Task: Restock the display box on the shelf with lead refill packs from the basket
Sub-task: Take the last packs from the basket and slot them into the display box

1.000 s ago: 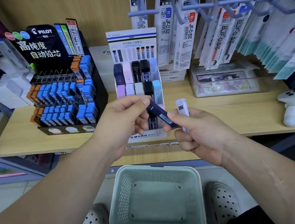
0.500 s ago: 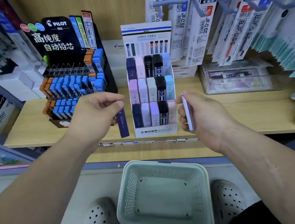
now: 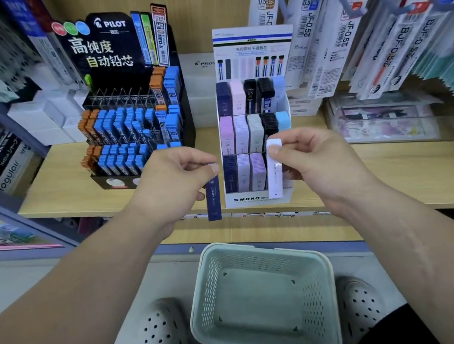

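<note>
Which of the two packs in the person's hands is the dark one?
The navy pack, pinched by the left hand and hanging left of the MONO display box; the right hand holds a pale pack.

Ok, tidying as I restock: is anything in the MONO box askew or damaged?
Nothing stands out. Packs in the MONO display box stand upright in rows; the bottom row's right end is hidden behind the white pack the right hand holds.

Pastels and navy on a pale wood shelf (image 3: 394, 171)
Navy pack (image 3: 212, 196), whitish-lilac pack (image 3: 274, 170); white display box (image 3: 254, 198) with navy, pink, lilac, black and sky-blue rows; pale green perforated basket (image 3: 212, 291).
</note>
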